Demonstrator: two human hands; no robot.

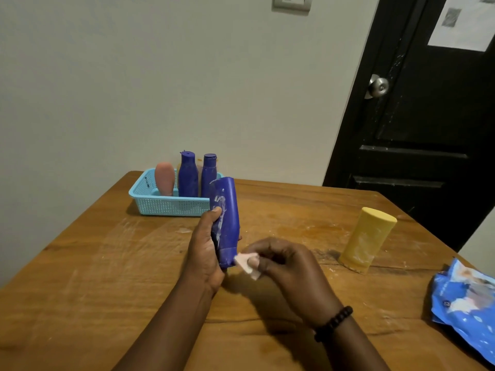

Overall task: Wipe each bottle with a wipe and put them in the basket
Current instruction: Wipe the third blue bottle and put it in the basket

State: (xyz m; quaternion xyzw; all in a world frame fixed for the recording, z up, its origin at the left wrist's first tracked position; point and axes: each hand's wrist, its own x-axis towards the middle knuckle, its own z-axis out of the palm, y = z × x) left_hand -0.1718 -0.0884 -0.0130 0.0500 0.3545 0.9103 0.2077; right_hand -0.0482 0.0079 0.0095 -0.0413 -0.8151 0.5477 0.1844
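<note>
My left hand (205, 247) grips a blue bottle (227, 210) with white smears, held upside down above the middle of the wooden table (107, 277). My right hand (289, 266) pinches a small folded white wipe (247, 263) against the bottle's cap end. A light blue basket (166, 203) at the table's far side holds a pink bottle (164, 182) and two blue bottles (188, 175), with more partly hidden behind them. A yellow bottle (365, 239) stands upside down on the right of the table.
A blue pack of wipes (466, 306) lies at the table's right edge. A black door (428, 116) with a metal knob (377, 87) stands behind the table on the right. A pale wall is right behind the basket.
</note>
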